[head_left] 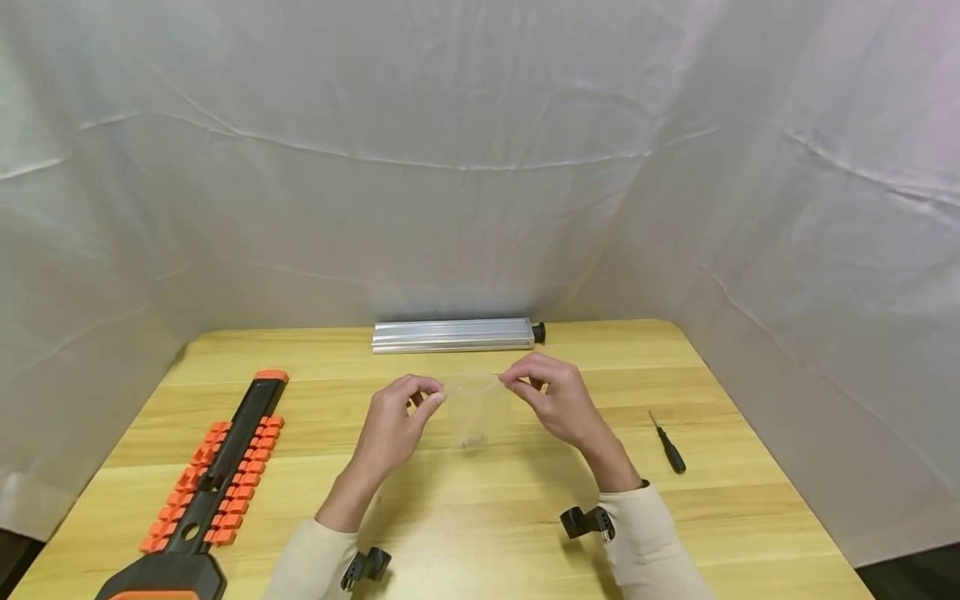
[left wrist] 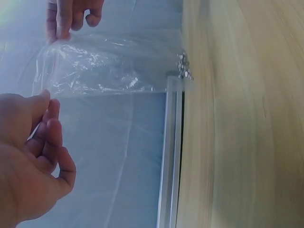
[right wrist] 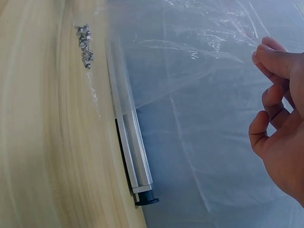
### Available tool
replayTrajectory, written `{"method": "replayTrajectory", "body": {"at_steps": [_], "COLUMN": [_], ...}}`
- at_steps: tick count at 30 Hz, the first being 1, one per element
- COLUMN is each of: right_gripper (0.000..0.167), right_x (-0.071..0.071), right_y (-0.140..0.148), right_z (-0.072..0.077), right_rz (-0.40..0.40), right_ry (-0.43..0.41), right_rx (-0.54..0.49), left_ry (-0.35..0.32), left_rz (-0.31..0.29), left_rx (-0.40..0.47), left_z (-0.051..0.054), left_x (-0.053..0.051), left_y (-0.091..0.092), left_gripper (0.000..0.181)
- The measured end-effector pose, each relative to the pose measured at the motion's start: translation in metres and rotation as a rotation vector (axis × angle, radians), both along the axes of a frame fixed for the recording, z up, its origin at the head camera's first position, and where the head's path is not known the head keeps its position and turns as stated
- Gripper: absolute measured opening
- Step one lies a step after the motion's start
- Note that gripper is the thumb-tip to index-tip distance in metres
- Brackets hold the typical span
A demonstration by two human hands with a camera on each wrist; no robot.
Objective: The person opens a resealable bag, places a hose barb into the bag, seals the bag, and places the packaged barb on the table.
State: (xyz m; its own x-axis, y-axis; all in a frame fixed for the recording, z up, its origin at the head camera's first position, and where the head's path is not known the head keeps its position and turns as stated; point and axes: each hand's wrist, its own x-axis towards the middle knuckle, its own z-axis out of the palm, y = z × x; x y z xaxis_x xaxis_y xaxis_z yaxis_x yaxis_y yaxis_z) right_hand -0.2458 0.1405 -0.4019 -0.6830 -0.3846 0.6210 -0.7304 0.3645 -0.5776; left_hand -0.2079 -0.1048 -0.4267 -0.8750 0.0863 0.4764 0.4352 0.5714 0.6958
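Between the two hands hangs a clear plastic bag (left wrist: 104, 66), held up by its top corners above the table. Small shiny metal pieces (right wrist: 84, 46), too small to identify surely, are gathered at its bottom. My left hand (head_left: 396, 421) pinches one top corner between thumb and forefinger. At the opposite corner my right hand (head_left: 555, 400) pinches the edge in the same way, its other fingers loosely curled in the right wrist view. In the head view the bag is nearly see-through, so its outline is faint.
A silver aluminium profile (head_left: 453, 335) with a black end knob lies at the table's back edge. To the right is a black-handled screwdriver (head_left: 671, 452). A black rack (head_left: 232, 450) with orange clips lies at left. Pale sheeting (head_left: 450, 208) surrounds the wooden table (head_left: 480, 533).
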Motion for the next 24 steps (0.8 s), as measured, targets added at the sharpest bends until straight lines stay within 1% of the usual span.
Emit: {"method": "replayTrajectory", "body": {"at_steps": [1, 2, 4, 6, 8, 9, 10, 12, 14, 16, 18, 21, 24], "right_gripper": [0.016, 0.016, 0.016, 0.022, 0.030, 0.032, 0.033, 0.026, 0.016, 0.008, 0.006, 0.006, 0.006], "right_x": [0.003, 0.003, 0.005, 0.005, 0.001, 0.001, 0.001, 0.001, 0.002, 0.002, 0.003, 0.003, 0.003], "right_y": [-0.001, -0.001, 0.000, 0.001, 0.003, 0.003, 0.003, 0.002, 0.001, 0.001, 0.000, -0.001, -0.002], "right_z": [0.003, 0.001, 0.000, -0.004, -0.015, -0.018, -0.023, -0.032, -0.041, -0.047, -0.051, -0.054, -0.055], "right_rz": [0.001, -0.001, -0.006, -0.017, -0.035, -0.049, -0.058, -0.061, -0.055, -0.042, -0.032, -0.038, -0.055], "right_ry": [0.005, 0.005, -0.028, -0.103, -0.198, -0.246, -0.285, -0.332, -0.354, -0.355, -0.350, -0.315, -0.301], "right_rx": [-0.005, -0.009, -0.014, -0.011, 0.006, 0.031, 0.061, 0.122, 0.169, 0.179, 0.159, 0.143, 0.156], "left_ry": [0.010, 0.019, 0.033, 0.045, 0.062, 0.071, 0.079, 0.098, 0.114, 0.129, 0.144, 0.156, 0.145], "left_rz": [0.000, 0.001, 0.002, 0.002, 0.010, 0.012, 0.012, 0.008, 0.001, 0.000, 0.009, 0.018, 0.011], "left_rx": [0.003, 0.010, 0.033, 0.059, 0.087, 0.100, 0.111, 0.130, 0.144, 0.146, 0.141, 0.144, 0.157], "left_z": [0.000, -0.001, -0.001, 0.000, 0.001, 0.001, 0.002, 0.003, 0.004, 0.004, 0.004, 0.003, 0.004], "left_x": [0.000, 0.000, 0.000, 0.000, 0.000, 0.000, 0.000, 0.000, 0.000, -0.001, -0.001, -0.002, -0.003], "left_y": [0.001, 0.002, 0.003, 0.005, 0.005, 0.006, 0.006, 0.007, 0.008, 0.008, 0.009, 0.009, 0.009], "left_gripper": [0.010, 0.009, 0.009, 0.008, 0.007, 0.006, 0.006, 0.006, 0.006, 0.006, 0.006, 0.006, 0.006]}}
